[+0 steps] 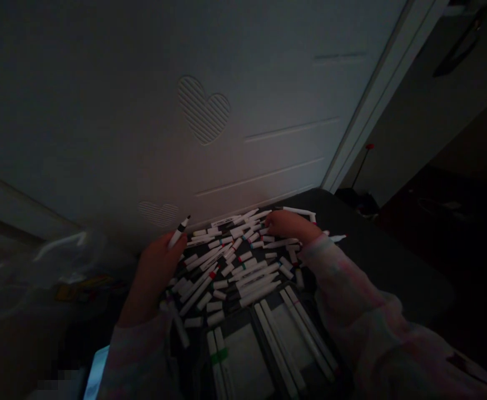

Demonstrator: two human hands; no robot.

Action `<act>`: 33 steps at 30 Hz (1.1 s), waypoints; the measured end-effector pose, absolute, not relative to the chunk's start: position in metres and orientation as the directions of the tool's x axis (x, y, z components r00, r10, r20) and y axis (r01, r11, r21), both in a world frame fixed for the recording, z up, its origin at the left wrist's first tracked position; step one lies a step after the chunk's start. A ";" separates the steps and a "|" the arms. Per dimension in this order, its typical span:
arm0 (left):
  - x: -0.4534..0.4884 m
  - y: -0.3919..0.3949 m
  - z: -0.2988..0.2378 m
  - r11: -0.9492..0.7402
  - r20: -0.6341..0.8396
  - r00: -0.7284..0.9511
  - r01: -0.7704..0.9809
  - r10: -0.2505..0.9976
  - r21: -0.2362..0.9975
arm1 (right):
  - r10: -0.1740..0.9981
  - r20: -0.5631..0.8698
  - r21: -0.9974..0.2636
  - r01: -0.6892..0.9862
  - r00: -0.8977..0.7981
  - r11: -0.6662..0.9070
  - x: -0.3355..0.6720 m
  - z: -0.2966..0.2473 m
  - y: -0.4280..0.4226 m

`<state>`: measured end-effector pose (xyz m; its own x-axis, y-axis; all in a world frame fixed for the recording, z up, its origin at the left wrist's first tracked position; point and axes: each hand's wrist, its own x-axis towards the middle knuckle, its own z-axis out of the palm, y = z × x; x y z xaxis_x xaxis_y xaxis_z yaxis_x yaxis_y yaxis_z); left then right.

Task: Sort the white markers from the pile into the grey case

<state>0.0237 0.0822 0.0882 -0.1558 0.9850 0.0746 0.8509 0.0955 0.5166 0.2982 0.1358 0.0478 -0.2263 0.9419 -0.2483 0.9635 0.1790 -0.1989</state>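
My left hand [160,258] is closed round a white marker [177,233], whose dark, uncapped tip points up and to the right. At the far right of the pile my right hand [289,224] reaches down among loose markers, its fingers bent together. What those fingers hold, if anything, is hidden. Between the hands lies a spread of white markers [252,278] and loose caps [214,306], some with coloured ends. Close to me a dark case [257,328] holds several markers standing in rows, one pair with green bands [218,355].
The pile lies on a dark padded surface [377,266] against a pale panel with a heart relief [204,111]. At left are a clear plastic bag [60,255] and a lit screen [97,373]. A white frame edge [360,122] rises at right. The light is dim.
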 end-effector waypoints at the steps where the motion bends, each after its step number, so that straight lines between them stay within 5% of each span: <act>1: 0.024 0.082 0.089 0.102 0.061 -0.157 0.845 0.986 0.525 | 0.941 -0.252 -0.197 0.964 -0.228 0.181 0.298 0.048 0.136; 33: 0.025 0.079 0.091 0.101 0.033 -0.141 0.838 0.989 0.536 | 0.920 -0.314 -0.149 0.969 -0.234 0.195 0.298 0.053 0.131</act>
